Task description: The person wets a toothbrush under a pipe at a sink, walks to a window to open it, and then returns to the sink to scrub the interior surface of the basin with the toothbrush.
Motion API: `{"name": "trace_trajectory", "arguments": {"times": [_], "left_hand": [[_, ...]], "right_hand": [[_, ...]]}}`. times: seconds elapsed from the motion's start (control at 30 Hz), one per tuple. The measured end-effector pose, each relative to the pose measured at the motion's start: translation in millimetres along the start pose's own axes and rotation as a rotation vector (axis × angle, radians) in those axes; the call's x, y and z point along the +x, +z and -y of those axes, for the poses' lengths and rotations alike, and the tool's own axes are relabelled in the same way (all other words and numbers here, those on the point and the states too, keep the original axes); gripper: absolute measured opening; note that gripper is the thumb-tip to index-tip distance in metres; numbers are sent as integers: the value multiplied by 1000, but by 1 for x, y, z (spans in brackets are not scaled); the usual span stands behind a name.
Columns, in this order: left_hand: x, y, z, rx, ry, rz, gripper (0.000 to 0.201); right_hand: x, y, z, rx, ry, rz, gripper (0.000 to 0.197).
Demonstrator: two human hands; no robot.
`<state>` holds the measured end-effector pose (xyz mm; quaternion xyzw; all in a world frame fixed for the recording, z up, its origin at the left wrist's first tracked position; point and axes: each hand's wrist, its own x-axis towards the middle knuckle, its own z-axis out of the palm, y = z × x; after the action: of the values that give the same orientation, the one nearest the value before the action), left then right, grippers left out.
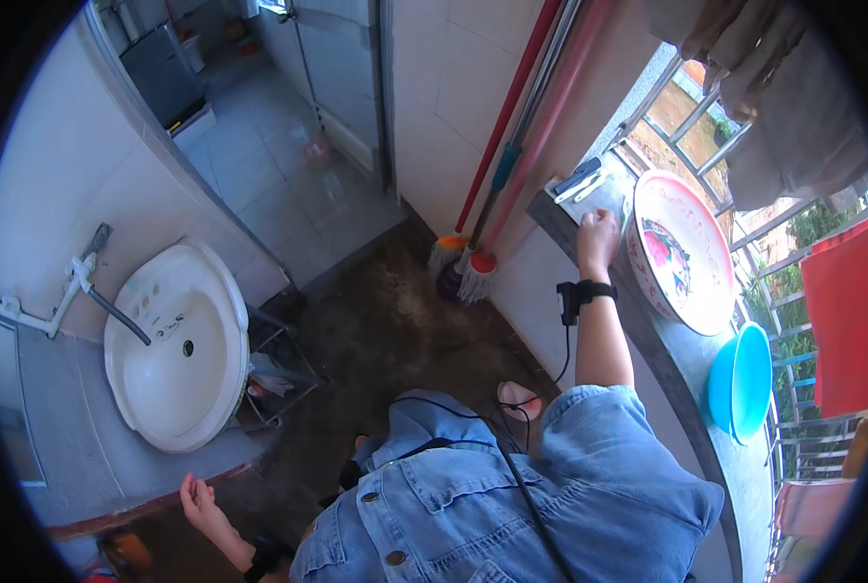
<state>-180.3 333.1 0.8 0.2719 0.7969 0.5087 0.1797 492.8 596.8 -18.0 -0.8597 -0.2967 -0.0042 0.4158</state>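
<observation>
My right hand [599, 237] is over the grey ledge [662, 325], its fingers curled together. Whatever they may hold is hidden. Just beyond it lie small brushes [589, 187] with white handles, beside a dark object. Close to the hand's right, a large patterned enamel basin [703, 255] with a pinkish rim leans at a tilt. Low on the left, my left hand [199, 499] hangs in the air with fingers loosely apart and nothing in it. It is nearest the white washbasin [222, 374], without touching it. A black strap with a cable circles my right wrist.
A turquoise plastic basin [742, 383] stands farther along the ledge, near the window bars [791, 340]. Several mops [500, 175] lean against the wall corner. A pink-and-white container [519, 399] is on the dark floor. Behind is a doorway [259, 165]. Cloths hang at right.
</observation>
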Motion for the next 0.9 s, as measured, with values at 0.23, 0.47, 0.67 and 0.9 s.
{"name": "trace_trajectory", "arguments": {"times": [0.23,0.47,0.67,0.9], "left_hand": [[38,-14,6,37,-3,-2,27],[42,3,-5,80,48,57,27],[40,-6,4,80,-50,24,27],[32,-11,26,87,63,-63,25]], "right_hand": [[-22,-18,-24,-544,-223,-95,29],[0,-11,-16,-613,-58,-61,29],[-7,-11,-6,-501,-96,44,19],[-90,-5,-4,-109,-315,-116,30]]}}
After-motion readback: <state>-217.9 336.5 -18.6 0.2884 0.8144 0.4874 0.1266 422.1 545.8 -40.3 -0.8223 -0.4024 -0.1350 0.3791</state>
